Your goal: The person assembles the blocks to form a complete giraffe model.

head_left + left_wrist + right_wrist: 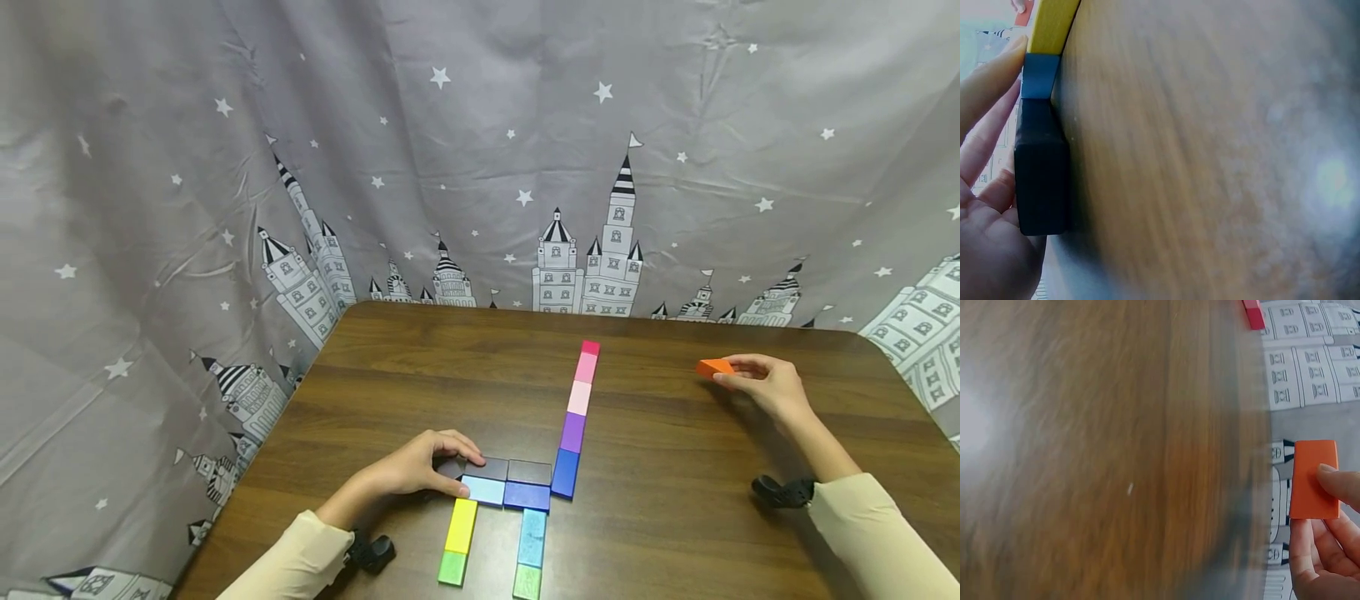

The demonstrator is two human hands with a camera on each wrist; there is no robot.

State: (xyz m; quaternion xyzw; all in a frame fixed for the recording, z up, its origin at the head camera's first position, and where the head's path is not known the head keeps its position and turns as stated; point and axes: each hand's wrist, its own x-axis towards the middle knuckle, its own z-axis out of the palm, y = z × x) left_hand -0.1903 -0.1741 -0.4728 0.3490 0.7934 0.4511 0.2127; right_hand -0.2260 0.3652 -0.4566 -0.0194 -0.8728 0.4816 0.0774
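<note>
My right hand (772,387) pinches an orange block (715,367) above the table's far right part. In the right wrist view the block's flat rectangular face (1313,478) lies under the thumb. My left hand (420,462) rests at the left end of the laid blocks. Its thumb reaches a light blue block (483,490), and its fingertips touch the far side of a dark block (486,469). A black block (1041,169) lies beneath this hand in the left wrist view; part of it is hidden in the head view.
A line of pink, purple and blue blocks (579,398) runs toward the far edge. Beside the light blue block are a blue block (527,496) and another dark block (529,472). Nearer are yellow (461,525), green (452,567) and blue-green blocks (532,537). A grey curtain (480,150) hangs behind.
</note>
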